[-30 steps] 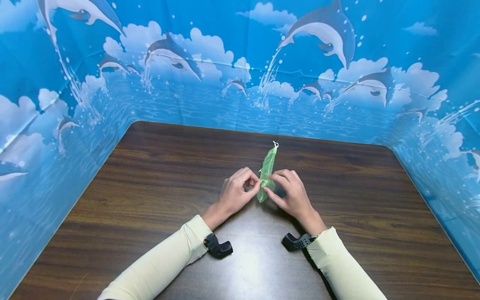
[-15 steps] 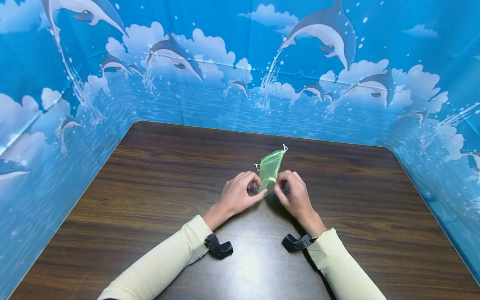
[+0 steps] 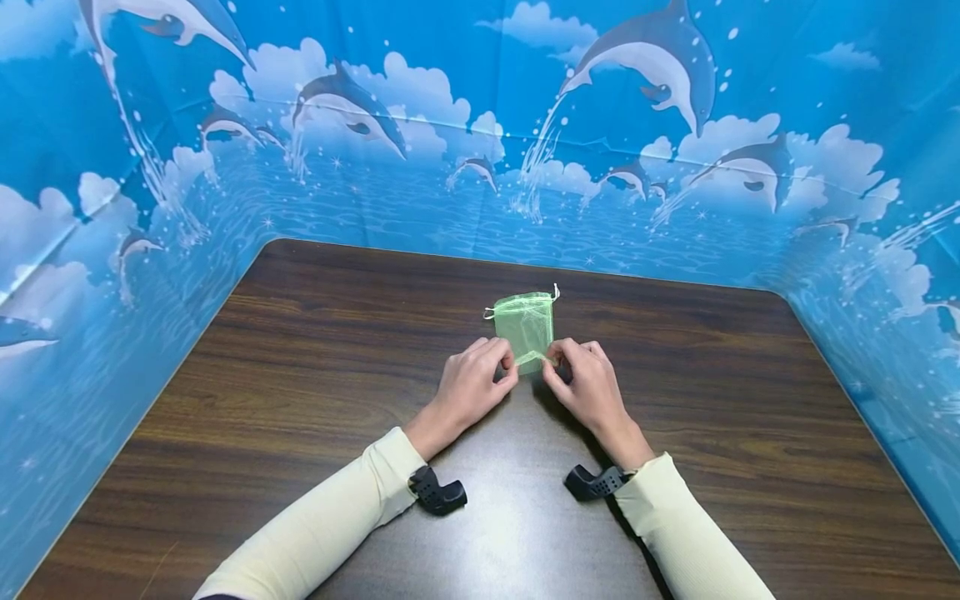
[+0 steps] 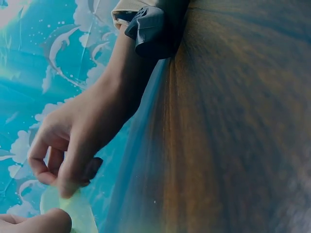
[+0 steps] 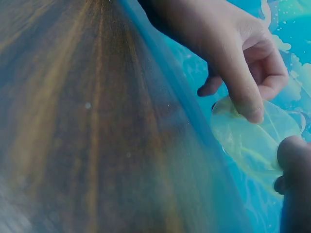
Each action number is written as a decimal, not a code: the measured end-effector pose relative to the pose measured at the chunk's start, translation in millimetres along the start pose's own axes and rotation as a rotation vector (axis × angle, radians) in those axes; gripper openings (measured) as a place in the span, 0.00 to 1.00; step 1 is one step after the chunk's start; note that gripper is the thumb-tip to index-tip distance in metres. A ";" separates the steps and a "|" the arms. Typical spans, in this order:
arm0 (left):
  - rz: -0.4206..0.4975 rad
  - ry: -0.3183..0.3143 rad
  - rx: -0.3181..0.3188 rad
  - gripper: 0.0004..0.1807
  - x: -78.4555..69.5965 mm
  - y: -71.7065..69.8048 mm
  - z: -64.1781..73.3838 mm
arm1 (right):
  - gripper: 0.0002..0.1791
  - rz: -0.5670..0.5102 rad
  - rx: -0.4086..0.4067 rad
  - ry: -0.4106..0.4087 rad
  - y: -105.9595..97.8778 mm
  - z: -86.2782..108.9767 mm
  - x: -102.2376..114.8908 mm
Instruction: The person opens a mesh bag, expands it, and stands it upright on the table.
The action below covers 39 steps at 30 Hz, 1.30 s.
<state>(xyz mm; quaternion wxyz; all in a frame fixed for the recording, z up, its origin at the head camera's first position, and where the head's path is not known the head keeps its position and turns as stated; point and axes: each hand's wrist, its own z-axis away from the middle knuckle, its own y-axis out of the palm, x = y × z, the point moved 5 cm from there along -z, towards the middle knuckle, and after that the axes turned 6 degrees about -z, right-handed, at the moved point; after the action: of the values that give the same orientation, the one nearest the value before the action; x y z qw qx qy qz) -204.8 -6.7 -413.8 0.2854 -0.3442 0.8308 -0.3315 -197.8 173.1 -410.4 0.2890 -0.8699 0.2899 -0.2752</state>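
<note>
A small sheer green drawstring pouch is spread flat between both hands, its white cord loops at the two far corners. My left hand pinches the pouch's near left corner between thumb and fingers. At the near right corner, my right hand pinches it the same way. In the right wrist view the see-through fabric stretches between the two thumbs. Only part of the pouch shows in the left wrist view, below the fingertips.
The dark wood-grain table lies under both arms. A blue curtain with dolphins stands along its back and sides. Black wrist cameras are strapped over the pale sleeves.
The pouch has turned from a narrow, edge-on strip to face the head view broadly. The left fingers, apart from each other half a second ago, have come together on its left corner.
</note>
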 end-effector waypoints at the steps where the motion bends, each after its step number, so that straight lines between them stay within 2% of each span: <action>1: -0.022 0.011 -0.018 0.10 -0.6 -1.2 -0.2 | 0.04 0.002 0.003 0.000 0.5 -0.2 0.0; 4: -0.078 0.029 -0.058 0.09 -2.3 -4.5 -0.9 | 0.03 -0.001 0.021 0.001 2.2 0.2 -0.5; 7: -0.093 0.018 -0.058 0.08 -2.7 -5.6 -1.1 | 0.04 -0.008 0.030 0.004 3.0 0.4 -0.6; 9: -0.087 -0.013 -0.023 0.07 -1.3 -4.1 -1.2 | 0.04 -0.008 0.036 0.009 3.8 0.4 -0.9; 14: -0.083 -0.118 0.111 0.10 6.5 4.8 0.9 | 0.09 -0.005 0.058 0.048 6.2 1.4 -2.8; 17: -0.079 -0.149 0.146 0.07 9.2 7.6 2.8 | 0.11 0.003 0.079 0.089 7.3 2.4 -4.6; 19: -0.063 -0.156 0.145 0.04 9.5 7.5 3.4 | 0.14 0.015 0.096 0.113 8.0 2.8 -5.6; 22: -0.026 -0.154 0.134 0.06 8.5 6.4 3.5 | 0.19 0.044 0.110 0.145 7.9 2.4 -7.3; 29: 0.035 -0.142 0.099 0.10 4.7 3.7 2.3 | 0.07 0.060 0.126 0.172 7.8 1.2 -9.7; 34: 0.033 -0.155 0.069 0.12 3.9 2.9 1.6 | 0.10 0.025 0.144 0.215 8.8 2.0 -10.2; 39: 0.018 -0.192 0.094 0.13 4.9 4.5 2.6 | 0.12 0.001 0.164 0.259 11.1 3.3 -12.0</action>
<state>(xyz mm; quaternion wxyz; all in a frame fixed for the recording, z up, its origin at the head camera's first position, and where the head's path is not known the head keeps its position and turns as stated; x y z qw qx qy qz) -207.6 -8.9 -420.0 0.3825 -0.3528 0.7863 -0.3331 -207.7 174.8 -423.7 0.3193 -0.8005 0.3020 -0.4076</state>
